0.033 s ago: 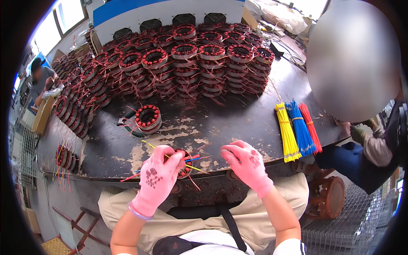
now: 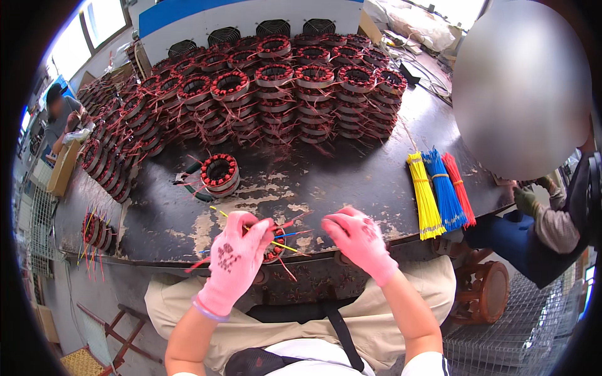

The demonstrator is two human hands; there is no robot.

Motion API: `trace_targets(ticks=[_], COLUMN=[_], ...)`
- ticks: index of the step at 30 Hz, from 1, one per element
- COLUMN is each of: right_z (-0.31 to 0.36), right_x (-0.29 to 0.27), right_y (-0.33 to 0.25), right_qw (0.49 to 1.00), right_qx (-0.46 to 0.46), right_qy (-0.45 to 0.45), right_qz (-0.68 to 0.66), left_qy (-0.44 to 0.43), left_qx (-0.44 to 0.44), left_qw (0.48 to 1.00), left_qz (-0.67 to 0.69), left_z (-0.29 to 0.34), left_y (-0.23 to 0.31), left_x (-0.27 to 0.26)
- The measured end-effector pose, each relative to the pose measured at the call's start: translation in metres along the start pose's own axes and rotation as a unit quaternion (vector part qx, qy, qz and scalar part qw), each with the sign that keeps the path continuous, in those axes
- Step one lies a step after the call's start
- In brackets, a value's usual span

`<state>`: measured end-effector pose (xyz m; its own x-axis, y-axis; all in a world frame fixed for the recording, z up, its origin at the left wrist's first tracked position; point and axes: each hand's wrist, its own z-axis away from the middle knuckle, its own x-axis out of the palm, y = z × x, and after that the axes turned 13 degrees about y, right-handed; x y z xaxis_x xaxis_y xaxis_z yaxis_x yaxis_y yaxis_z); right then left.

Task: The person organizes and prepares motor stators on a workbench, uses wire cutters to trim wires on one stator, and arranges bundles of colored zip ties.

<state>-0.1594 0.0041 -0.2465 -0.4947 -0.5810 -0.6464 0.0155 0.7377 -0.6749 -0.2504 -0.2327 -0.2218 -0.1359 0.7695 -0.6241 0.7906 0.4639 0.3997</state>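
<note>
My left hand (image 2: 235, 254), in a pink knit glove, is closed with thumb and fingertips pinching a red wire (image 2: 195, 266). Its other end sticks out to the right of the fingertips. Under and beside this hand, at the table's near edge, lies a wound stator (image 2: 274, 252), partly covered by the glove. A yellow wire (image 2: 285, 245) and a blue wire (image 2: 287, 235) stick out to the right across it. Just right of the wire ends, my gloved right hand (image 2: 359, 237) hovers, its fingers pressed together; whatever they may hold is too small to make out.
Stacked stators (image 2: 274, 75) fill the table's back. A single stator (image 2: 220, 174) stands mid-left; wired stators (image 2: 99, 233) sit at the left edge. Bundled yellow wires (image 2: 425, 197), blue wires (image 2: 444, 191) and red wires (image 2: 458, 188) lie right. A co-worker (image 2: 539, 219) sits at the right.
The red wire at my left fingertips has tilted upward, away from the blue wire. My left fingertips have risen slightly, and my right hand has shifted slightly left.
</note>
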Motion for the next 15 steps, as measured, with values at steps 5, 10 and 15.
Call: trace_targets(ticks=[5, 10, 15], right_z=[-0.03, -0.026, -0.008], right_x=[0.052, 0.071, 0.056], right_y=[-0.008, -0.001, -0.013], right_qw=[0.949, 0.933, 0.985], right_qx=[0.22, 0.23, 0.104], right_qy=[-0.178, -0.137, -0.006], right_qz=[-0.137, -0.239, -0.139], left_qy=[0.005, 0.001, -0.037], left_qx=[-0.099, -0.124, -0.118], left_qw=[0.993, 0.989, 0.988], left_qz=[0.057, 0.083, 0.094], left_z=[0.012, 0.019, 0.015], left_y=[-0.015, -0.021, -0.02], left_x=[0.051, 0.065, 0.055])
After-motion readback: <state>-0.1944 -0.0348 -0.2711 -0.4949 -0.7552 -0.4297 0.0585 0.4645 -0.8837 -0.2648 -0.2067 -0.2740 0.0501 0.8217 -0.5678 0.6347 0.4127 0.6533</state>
